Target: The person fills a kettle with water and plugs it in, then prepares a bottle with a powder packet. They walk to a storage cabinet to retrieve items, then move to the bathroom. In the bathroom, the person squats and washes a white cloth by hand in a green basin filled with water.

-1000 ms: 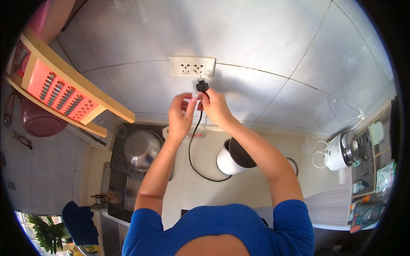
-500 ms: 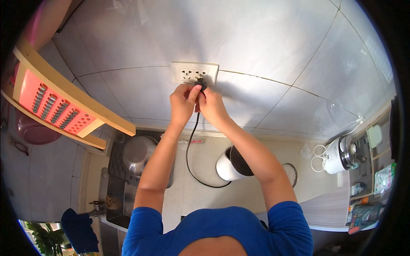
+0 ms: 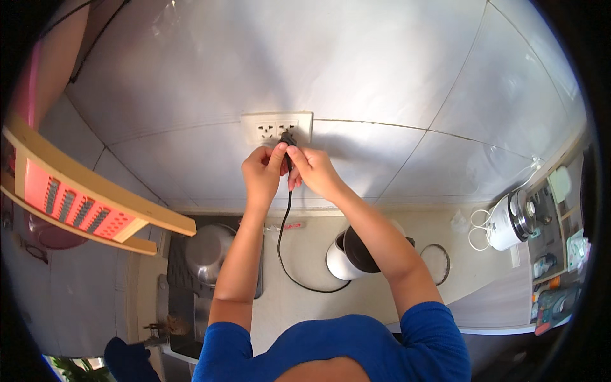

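Observation:
Both my hands are raised to a white wall socket [image 3: 305, 121] and pinch a black plug [image 3: 287, 139] between them. The plug is at the right-hand set of holes; how far its prongs are in cannot be told. My left hand [image 3: 261, 176] is closed, its thumb on the plug's left side. My right hand [image 3: 316, 172] presses its thumb on the right side, with its lower fingers by the cord. From the plug a black cord [image 3: 280, 245] hangs down and curves over the counter to a white electric kettle [image 3: 337, 262] with a black lid, partly behind my right forearm.
A metal pot [image 3: 207, 253] stands by the sink [image 3: 184, 318] on the left. A wooden-framed pink grater [image 3: 79, 200] juts in at upper left. A ring-shaped item [image 3: 435, 264] lies right of the kettle. Farther right are a white appliance [image 3: 506, 229] with a coiled cord and shelves [image 3: 550, 254].
The view has shifted, so the socket sits lower and further left. The prongs, visible before, are now hidden as the plug sits against the socket. My right thumb has moved along the plug.

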Demonstrator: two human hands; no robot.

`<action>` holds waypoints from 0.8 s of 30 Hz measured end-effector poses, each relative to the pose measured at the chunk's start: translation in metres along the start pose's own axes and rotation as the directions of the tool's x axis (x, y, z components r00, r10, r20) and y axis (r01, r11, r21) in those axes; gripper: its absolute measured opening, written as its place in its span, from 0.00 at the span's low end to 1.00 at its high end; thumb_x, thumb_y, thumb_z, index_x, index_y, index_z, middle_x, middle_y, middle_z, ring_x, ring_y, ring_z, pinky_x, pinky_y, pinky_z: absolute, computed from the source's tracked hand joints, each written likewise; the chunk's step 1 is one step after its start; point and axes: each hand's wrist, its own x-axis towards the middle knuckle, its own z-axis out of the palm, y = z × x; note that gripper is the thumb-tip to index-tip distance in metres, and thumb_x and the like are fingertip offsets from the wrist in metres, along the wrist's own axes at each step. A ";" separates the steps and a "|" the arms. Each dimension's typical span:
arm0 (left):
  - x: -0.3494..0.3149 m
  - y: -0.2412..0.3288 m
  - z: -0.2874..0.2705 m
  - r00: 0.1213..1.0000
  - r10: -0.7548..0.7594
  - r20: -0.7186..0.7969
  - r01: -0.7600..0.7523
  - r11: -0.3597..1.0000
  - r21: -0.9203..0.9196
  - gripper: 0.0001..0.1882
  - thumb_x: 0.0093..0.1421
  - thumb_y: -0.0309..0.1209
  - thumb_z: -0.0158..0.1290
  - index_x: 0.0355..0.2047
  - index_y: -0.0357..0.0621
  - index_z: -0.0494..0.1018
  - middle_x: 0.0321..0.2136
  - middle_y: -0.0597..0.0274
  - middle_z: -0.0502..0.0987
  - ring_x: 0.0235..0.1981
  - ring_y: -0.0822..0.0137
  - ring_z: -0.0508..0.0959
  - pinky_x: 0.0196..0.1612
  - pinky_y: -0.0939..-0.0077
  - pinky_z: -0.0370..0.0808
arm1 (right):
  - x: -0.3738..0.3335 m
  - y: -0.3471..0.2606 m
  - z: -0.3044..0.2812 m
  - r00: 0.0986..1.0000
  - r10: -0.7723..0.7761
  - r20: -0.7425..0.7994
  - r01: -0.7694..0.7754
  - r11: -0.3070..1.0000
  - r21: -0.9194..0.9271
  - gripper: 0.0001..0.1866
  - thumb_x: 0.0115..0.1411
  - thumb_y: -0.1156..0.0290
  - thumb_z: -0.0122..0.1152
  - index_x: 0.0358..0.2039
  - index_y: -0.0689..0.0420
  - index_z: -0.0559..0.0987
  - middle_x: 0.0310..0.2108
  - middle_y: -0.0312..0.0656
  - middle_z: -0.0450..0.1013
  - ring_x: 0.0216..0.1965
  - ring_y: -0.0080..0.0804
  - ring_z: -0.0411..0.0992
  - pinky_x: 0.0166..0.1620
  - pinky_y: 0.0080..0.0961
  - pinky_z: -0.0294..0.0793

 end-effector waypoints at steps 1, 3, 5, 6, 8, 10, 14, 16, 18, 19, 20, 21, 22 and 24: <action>0.000 0.000 0.000 1.000 -0.004 0.005 0.005 0.999 -0.038 0.17 0.53 0.36 0.54 0.16 0.35 0.68 0.11 0.64 0.69 0.13 0.78 0.66 0.17 0.85 0.62 | -0.001 -0.001 0.000 1.000 -0.006 -0.003 0.006 1.000 -0.014 0.23 0.61 0.57 0.40 0.24 0.66 0.71 0.16 0.40 0.70 0.16 0.25 0.70 0.21 0.18 0.66; 0.002 -0.002 0.004 1.000 0.000 0.003 0.001 0.997 -0.075 0.17 0.52 0.35 0.55 0.15 0.35 0.67 0.11 0.65 0.69 0.13 0.78 0.66 0.17 0.85 0.62 | 0.000 -0.001 -0.003 0.999 -0.001 -0.039 -0.001 0.999 -0.038 0.23 0.60 0.57 0.42 0.22 0.65 0.71 0.14 0.39 0.70 0.14 0.24 0.69 0.19 0.18 0.65; 0.000 -0.007 0.005 1.000 -0.010 -0.007 0.009 0.996 -0.088 0.17 0.52 0.35 0.55 0.15 0.36 0.67 0.11 0.64 0.69 0.13 0.77 0.65 0.17 0.85 0.62 | -0.002 -0.002 0.000 0.996 -0.018 -0.088 0.014 0.999 -0.035 0.23 0.61 0.57 0.41 0.20 0.64 0.71 0.13 0.39 0.70 0.14 0.23 0.68 0.19 0.17 0.65; 0.001 -0.010 0.004 1.000 -0.013 -0.022 0.011 0.996 -0.087 0.17 0.53 0.35 0.55 0.14 0.36 0.66 0.12 0.64 0.69 0.13 0.77 0.65 0.16 0.84 0.61 | -0.001 -0.005 0.001 0.994 -0.029 -0.106 0.025 0.999 -0.040 0.24 0.61 0.56 0.40 0.19 0.63 0.71 0.12 0.39 0.70 0.14 0.22 0.68 0.19 0.17 0.65; 0.006 -0.012 0.002 0.999 -0.012 -0.032 0.008 0.992 -0.123 0.18 0.53 0.35 0.54 0.13 0.37 0.66 0.12 0.63 0.69 0.13 0.76 0.65 0.16 0.83 0.61 | 0.000 -0.012 0.007 0.993 -0.045 -0.108 0.032 0.993 -0.117 0.23 0.61 0.57 0.42 0.19 0.63 0.71 0.12 0.38 0.69 0.13 0.23 0.68 0.18 0.17 0.64; 0.007 -0.013 -0.001 1.000 -0.012 -0.018 0.009 0.981 -0.191 0.18 0.53 0.35 0.54 0.13 0.37 0.65 0.12 0.63 0.69 0.13 0.76 0.65 0.16 0.83 0.61 | -0.001 -0.010 0.010 0.988 -0.085 -0.130 0.074 0.993 -0.089 0.22 0.60 0.58 0.43 0.19 0.63 0.71 0.14 0.38 0.70 0.13 0.24 0.68 0.17 0.17 0.63; 0.012 -0.008 0.002 0.994 -0.020 -0.106 0.006 0.991 -0.135 0.18 0.51 0.33 0.57 0.10 0.38 0.65 0.10 0.63 0.69 0.13 0.76 0.65 0.17 0.83 0.62 | 0.006 -0.007 0.010 0.987 -0.056 -0.153 0.060 0.998 0.020 0.21 0.60 0.58 0.44 0.21 0.64 0.71 0.18 0.38 0.70 0.13 0.24 0.69 0.16 0.17 0.62; 0.013 -0.004 0.000 0.995 -0.093 -0.047 0.088 0.991 -0.106 0.18 0.50 0.33 0.57 0.11 0.37 0.65 0.11 0.63 0.70 0.13 0.76 0.66 0.17 0.83 0.63 | 0.003 -0.002 0.011 0.981 -0.052 -0.188 0.061 0.997 0.047 0.21 0.60 0.58 0.44 0.22 0.65 0.72 0.18 0.38 0.70 0.14 0.24 0.69 0.16 0.16 0.62; 0.016 0.001 0.006 0.994 -0.100 -0.042 0.097 0.993 -0.070 0.17 0.50 0.35 0.57 0.13 0.36 0.68 0.11 0.62 0.70 0.13 0.75 0.68 0.18 0.83 0.64 | 0.003 -0.005 0.005 0.978 0.040 -0.206 -0.038 0.999 0.015 0.21 0.58 0.60 0.46 0.23 0.68 0.72 0.15 0.40 0.69 0.14 0.26 0.69 0.17 0.22 0.64; 0.011 0.007 0.008 0.995 -0.063 -0.071 0.064 0.998 0.013 0.16 0.52 0.35 0.55 0.14 0.36 0.68 0.12 0.62 0.70 0.14 0.75 0.68 0.19 0.83 0.65 | -0.003 -0.014 0.005 0.971 0.019 -0.239 -0.035 0.997 -0.062 0.20 0.58 0.60 0.46 0.22 0.67 0.71 0.16 0.39 0.69 0.15 0.25 0.69 0.17 0.19 0.63; 0.002 0.013 0.009 0.996 -0.023 -0.091 0.032 0.995 0.096 0.16 0.54 0.35 0.53 0.16 0.35 0.69 0.12 0.63 0.70 0.15 0.75 0.69 0.19 0.83 0.65 | -0.013 -0.025 0.005 0.962 -0.005 -0.272 -0.035 0.989 -0.141 0.20 0.59 0.60 0.47 0.21 0.66 0.70 0.17 0.38 0.69 0.16 0.24 0.69 0.18 0.17 0.63; -0.010 0.011 0.003 0.994 -0.029 -0.103 0.031 0.999 0.022 0.16 0.55 0.35 0.51 0.17 0.35 0.69 0.13 0.63 0.70 0.15 0.75 0.69 0.20 0.83 0.66 | -0.030 -0.042 0.007 0.971 -0.018 -0.238 -0.022 0.986 -0.163 0.19 0.59 0.61 0.46 0.21 0.65 0.69 0.17 0.38 0.69 0.16 0.23 0.69 0.19 0.16 0.63; -0.023 0.009 -0.006 0.994 -0.036 -0.107 0.030 0.998 -0.062 0.16 0.56 0.35 0.49 0.19 0.34 0.69 0.14 0.63 0.70 0.16 0.75 0.69 0.21 0.83 0.66 | -0.055 -0.061 0.006 0.977 -0.030 -0.213 -0.011 0.981 -0.191 0.18 0.59 0.62 0.45 0.20 0.65 0.69 0.17 0.38 0.69 0.17 0.22 0.68 0.20 0.16 0.64; -0.063 0.002 -0.026 0.991 -0.067 -0.115 0.058 0.995 -0.075 0.16 0.60 0.35 0.43 0.23 0.33 0.69 0.17 0.63 0.71 0.19 0.76 0.70 0.24 0.83 0.67 | -0.130 -0.089 0.006 0.996 -0.080 0.044 0.082 0.996 -0.045 0.15 0.60 0.69 0.43 0.19 0.62 0.69 0.15 0.37 0.67 0.16 0.21 0.66 0.22 0.15 0.64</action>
